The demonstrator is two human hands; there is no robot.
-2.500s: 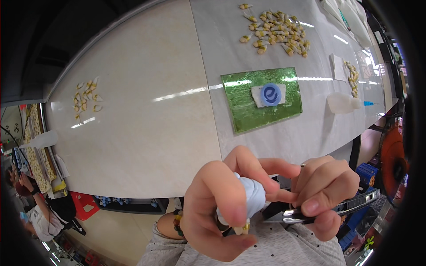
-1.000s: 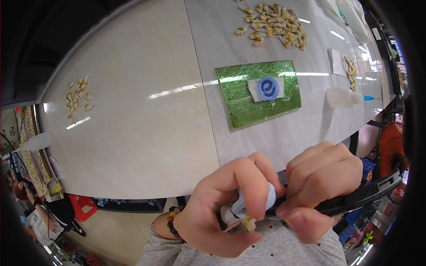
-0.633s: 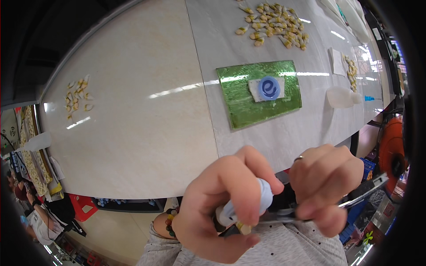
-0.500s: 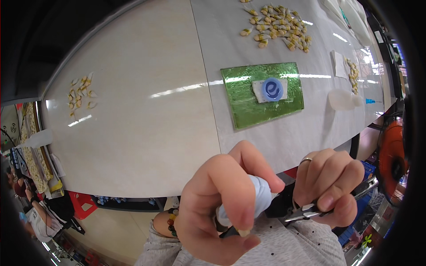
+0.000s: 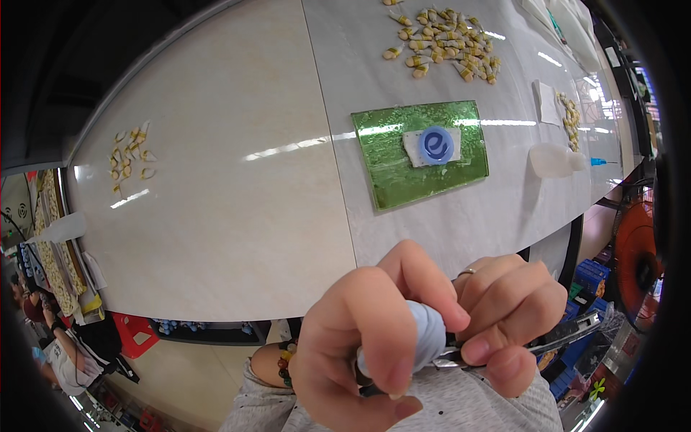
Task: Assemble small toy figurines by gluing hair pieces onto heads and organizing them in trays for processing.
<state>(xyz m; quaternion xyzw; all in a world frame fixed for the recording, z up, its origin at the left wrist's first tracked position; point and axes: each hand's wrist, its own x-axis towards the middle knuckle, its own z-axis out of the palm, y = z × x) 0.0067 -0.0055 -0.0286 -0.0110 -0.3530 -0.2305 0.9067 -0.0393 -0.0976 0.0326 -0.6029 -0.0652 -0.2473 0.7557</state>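
Observation:
Close in front of me, my left hand (image 5: 345,331) is curled around a pale blue, rounded, smooth piece (image 5: 425,337); its underside is hidden by my fingers. My right hand (image 5: 511,306), with a ring on one finger, grips a slim utility knife (image 5: 572,331) with a dark and silver body. The knife's front end meets the right side of the blue piece, just below my left fingertip. Whether the blade cuts in or only touches cannot be made out. Both hands are over my lap, off the table's near edge.
On the table (image 5: 237,216) lies a green glassy slab (image 5: 381,180) bearing a white pad and a blue round cap (image 5: 435,145). Small yellow-and-white pieces (image 5: 450,43) are heaped behind it, with a smaller group (image 5: 129,155) at left. A translucent bottle (image 5: 548,161) with a blue needle tip lies right.
My right hand has moved left with the utility knife, bringing its front end from a gap away up against the blue piece. My left hand has shifted slightly right and down.

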